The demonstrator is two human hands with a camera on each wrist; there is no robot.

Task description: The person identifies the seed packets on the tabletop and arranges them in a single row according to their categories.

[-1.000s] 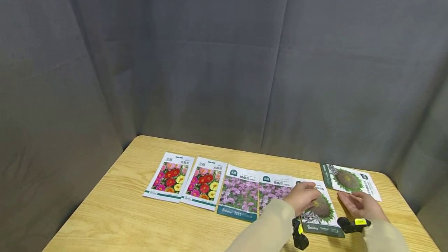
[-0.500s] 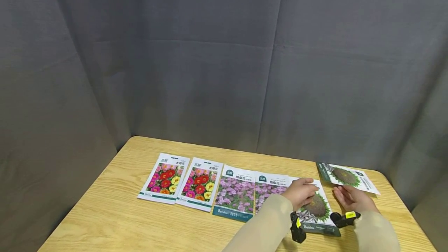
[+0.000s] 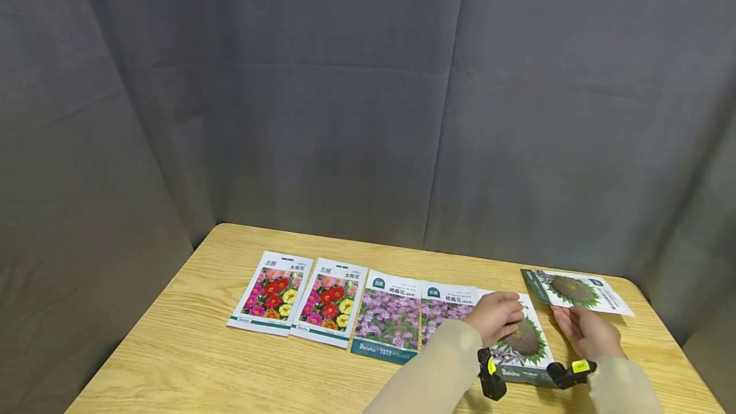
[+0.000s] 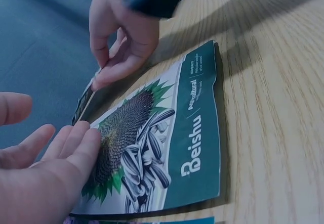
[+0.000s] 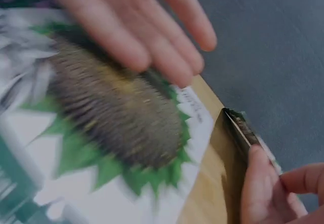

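My right hand (image 3: 592,332) pinches the near edge of a sunflower seed packet (image 3: 598,296) at the table's back right. Seen from the right wrist, that packet (image 5: 244,128) stands tilted, nearly edge-on, with the thumb and fingers (image 5: 258,183) on either side of it. A second sunflower seed packet (image 3: 537,363) lies flat nearer me, its green Beishu band (image 4: 197,138) towards me. Over its picture my left hand (image 3: 496,317) stays with relaxed, extended fingers, the fingertips (image 4: 91,140) right at the printed flower head.
Left of the hands, two purple-flower seed packets (image 3: 388,318) and two packets with red and yellow blooms (image 3: 329,302) lie in a row on the wooden table (image 3: 230,369). Grey curtain (image 3: 333,114) hangs behind the table's back edge. Black wrist cameras (image 3: 491,375) sit on both sleeves.
My right hand has moved up to the back packet's near edge and taken hold of it; that packet has lifted and tilted slightly. The left hand stays over the nearer packet.
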